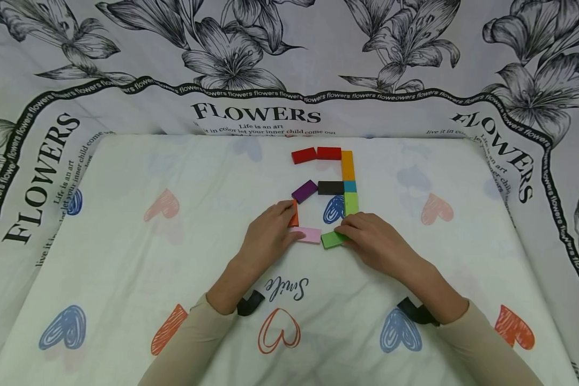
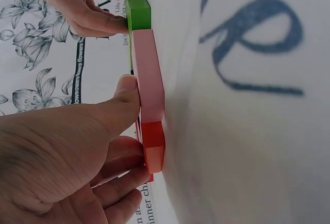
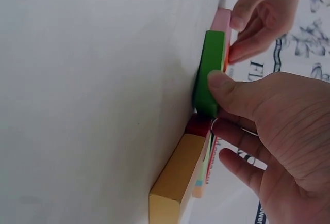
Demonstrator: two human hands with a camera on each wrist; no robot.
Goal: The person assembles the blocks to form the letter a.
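Rectangular coloured blocks lie end to end in a bent outline on the white cloth. My left hand (image 1: 266,233) is at its near left corner, thumb on the pink block (image 1: 310,235) and fingers curled against the orange block (image 1: 295,219). With thumb and fingers my right hand (image 1: 378,244) pinches the green block (image 3: 210,72), whose left end meets the pink one. Beyond the green block, a dark red block (image 3: 198,125) and a tan block (image 3: 180,175) show in the right wrist view; the right hand hides them in the head view.
Farther back are a purple block (image 1: 304,191), a black block (image 1: 330,187), a small blue block (image 1: 349,186), a light green block (image 1: 351,203), a yellow-orange block (image 1: 347,165) and two red blocks (image 1: 328,153). The cloth (image 1: 212,241) bears printed hearts and a flowered border.
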